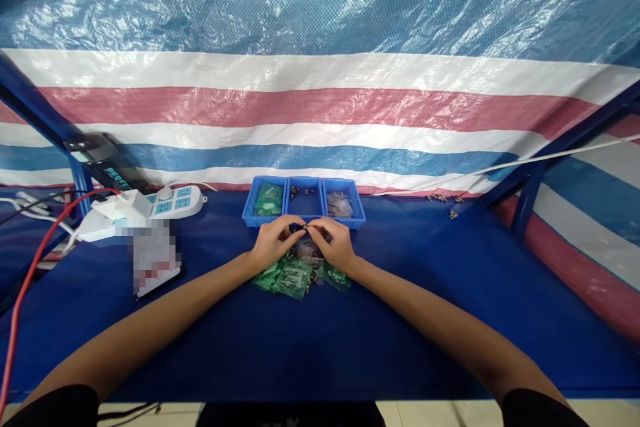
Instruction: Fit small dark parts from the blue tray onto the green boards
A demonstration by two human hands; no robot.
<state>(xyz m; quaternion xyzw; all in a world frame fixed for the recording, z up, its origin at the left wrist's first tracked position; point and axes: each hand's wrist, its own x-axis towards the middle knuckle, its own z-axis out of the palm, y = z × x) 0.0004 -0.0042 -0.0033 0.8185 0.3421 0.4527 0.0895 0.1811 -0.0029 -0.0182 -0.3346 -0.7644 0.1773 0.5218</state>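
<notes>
My left hand point(271, 240) and my right hand point(336, 244) meet in front of the blue bins, thumbs and fingertips pinched together. Between the fingertips is a small dark piece point(306, 227), too small to make out. Under and just in front of my hands lies a pile of green plastic packets point(290, 278). Clear packets point(307, 251) and small metal parts lie among them, partly hidden by my hands. Behind, the left blue bin point(246, 212) holds green packets, the middle bin point(306, 203) a few small metal parts, and the right bin point(359, 207) clear packets.
Small brass-coloured parts point(453, 215) lie at the table's back right. At left are a white power strip point(183, 200), a black bottle point(107, 160), a blurred flat object point(156, 257) and a red cable point(31, 277). A striped sheet point(320, 70) hangs behind the blue table point(425, 347).
</notes>
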